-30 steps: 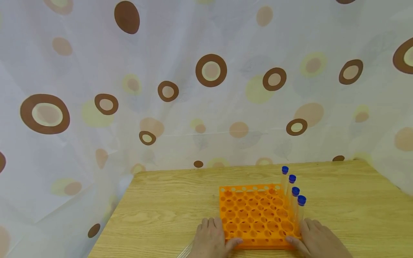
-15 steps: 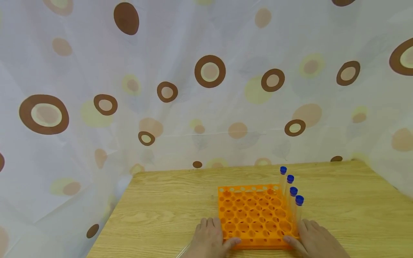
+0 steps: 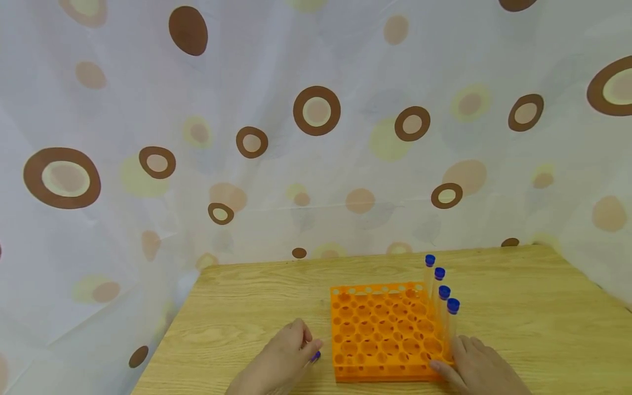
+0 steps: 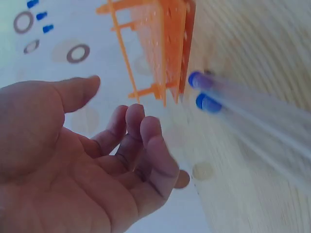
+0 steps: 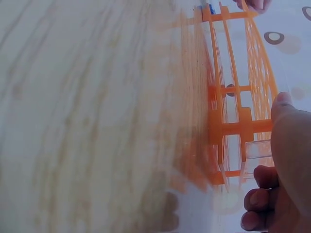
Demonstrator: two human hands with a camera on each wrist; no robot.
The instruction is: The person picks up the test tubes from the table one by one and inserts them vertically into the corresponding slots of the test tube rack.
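An orange test tube rack [image 3: 386, 373] stands on the wooden table. Several clear test tubes with blue caps [image 3: 452, 306] stand upright in its rightmost column. My right hand [image 3: 484, 368] grips the rack's front right corner, thumb [image 5: 283, 103] on the rack's edge and fingers at its side. Left of the rack, my left hand [image 3: 278, 359] hovers with nothing held, its fingers loosely bent in the left wrist view. Two capped test tubes [image 4: 209, 103] lie side by side on the table near that hand; in the head view only a blue cap [image 3: 316, 356] shows beside the thumb.
The wooden table [image 3: 247, 307] reaches back to a white curtain [image 3: 276, 71] printed with brown and beige circles. Wood surface extends on both sides of the rack. The rack's other large holes hold no tubes.
My left hand has let go of the rack's front left corner and moved left, over the lying tubes. My right hand stays on the rack. The head view has shifted slightly.
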